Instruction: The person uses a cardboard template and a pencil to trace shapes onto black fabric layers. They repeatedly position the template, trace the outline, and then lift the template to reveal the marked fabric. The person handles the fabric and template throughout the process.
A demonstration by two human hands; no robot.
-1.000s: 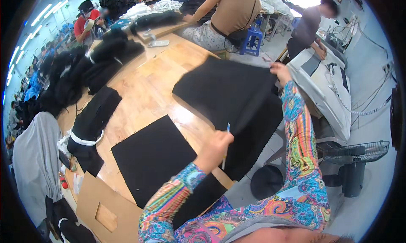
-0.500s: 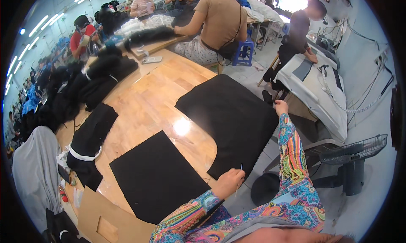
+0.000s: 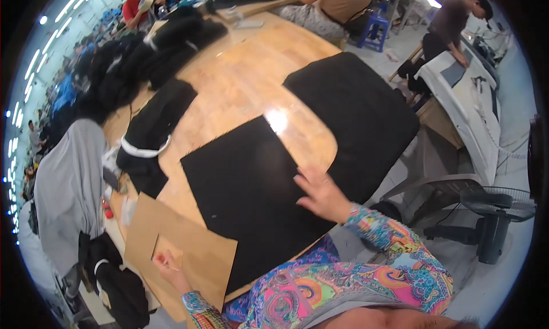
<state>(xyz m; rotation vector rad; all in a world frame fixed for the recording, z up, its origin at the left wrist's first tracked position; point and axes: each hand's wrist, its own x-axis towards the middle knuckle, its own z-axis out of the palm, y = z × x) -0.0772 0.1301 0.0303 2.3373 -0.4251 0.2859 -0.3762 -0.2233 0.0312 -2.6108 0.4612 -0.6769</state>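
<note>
My left hand [image 3: 169,267] is over the brown cardboard template [image 3: 197,243], at its rectangular cutout. Its fingers are pinched on a thin pen-like stick, mostly hidden, with a small bluish tip; whether they also grip the cardboard I cannot tell. With fingers spread and slightly blurred, my right hand [image 3: 323,194] rests at or just above the near right part of a square black fabric piece [image 3: 246,174]. Beyond it a larger black fabric piece [image 3: 360,111] with a curved edge lies on the wooden table [image 3: 240,91], hanging over its right side.
A black fabric bundle tied with a white band [image 3: 146,151] lies left of the square piece. Black cloth piles [image 3: 114,71] line the far left. A grey cloth [image 3: 74,186] hangs at left. A fan [image 3: 494,214] and chair [image 3: 434,186] stand right. Co-workers sit beyond.
My left hand has moved left from the larger piece to the cardboard. My right hand has let go of the larger piece's far right edge and come nearer, opening. The view has shifted left and down.
</note>
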